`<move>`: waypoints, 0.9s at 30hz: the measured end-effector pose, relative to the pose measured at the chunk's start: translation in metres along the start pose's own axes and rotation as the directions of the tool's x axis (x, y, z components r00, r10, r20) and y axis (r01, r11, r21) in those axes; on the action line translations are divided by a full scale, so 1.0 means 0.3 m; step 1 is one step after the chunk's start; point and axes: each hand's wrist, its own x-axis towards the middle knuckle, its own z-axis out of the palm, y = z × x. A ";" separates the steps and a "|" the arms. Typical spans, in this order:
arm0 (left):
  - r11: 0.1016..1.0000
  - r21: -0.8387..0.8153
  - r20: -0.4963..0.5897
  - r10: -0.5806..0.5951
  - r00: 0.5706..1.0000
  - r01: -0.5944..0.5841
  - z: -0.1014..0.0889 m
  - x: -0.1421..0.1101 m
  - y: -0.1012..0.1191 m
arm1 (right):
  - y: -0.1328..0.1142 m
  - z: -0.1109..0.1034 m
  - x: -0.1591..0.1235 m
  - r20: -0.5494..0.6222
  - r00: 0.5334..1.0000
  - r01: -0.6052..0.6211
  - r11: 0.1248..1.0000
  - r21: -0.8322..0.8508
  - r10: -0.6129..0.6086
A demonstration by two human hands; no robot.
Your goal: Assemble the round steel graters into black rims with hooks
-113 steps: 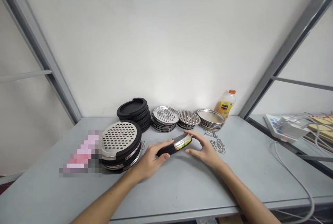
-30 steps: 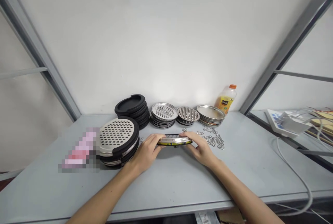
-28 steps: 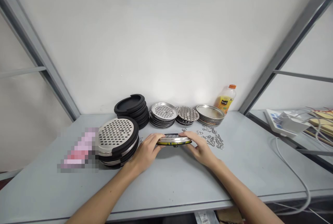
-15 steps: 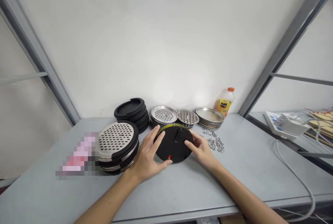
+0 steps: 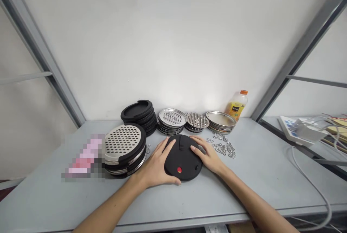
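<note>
Monitoring remotely, I locate the round black disc (image 5: pixel 187 162) between both hands, apparently flat on the table (image 5: pixel 195 204), with no clear long axis. The left hand (image 5: pixel 158 162) spans its left side, fingers spread, thumb at the near-left rim. The right hand (image 5: pixel 210 156) contacts the far-right edge; I cannot tell whether it pinches there. Neither is nearer: both touch the disc.

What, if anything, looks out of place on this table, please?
The drink bottle stands out as the only drink, behind the stacked metal plates. One clip also lies beside the grater stack, apart from the scattered clips on the right. Nothing looks spilled, and the black case shows no clear damage.
</note>
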 end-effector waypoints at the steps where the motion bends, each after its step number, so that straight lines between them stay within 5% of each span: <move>1: 1.000 -0.010 0.003 0.002 1.000 -0.002 0.001 0.000 -0.002 | 0.009 -0.001 -0.002 -0.003 1.000 0.022 0.997 -0.075 -0.022; 8: 0.999 -0.040 0.023 0.000 1.000 0.000 -0.012 0.000 0.003 | 0.057 0.013 -0.006 0.115 0.982 0.180 0.910 -0.373 -0.147; 16: 0.992 0.130 -0.006 -0.010 1.000 0.011 0.009 -0.002 -0.005 | 0.029 0.004 -0.003 0.014 0.986 0.160 0.928 -0.337 -0.165; 22: 0.965 0.247 0.038 0.084 0.996 -0.091 0.024 -0.001 -0.017 | 0.004 0.016 -0.040 0.326 0.915 0.332 0.901 -0.279 -0.237; 27: 0.962 0.257 0.058 0.083 0.995 -0.095 0.026 0.004 -0.019 | 0.008 0.032 -0.043 0.356 0.906 0.343 0.888 -0.307 -0.226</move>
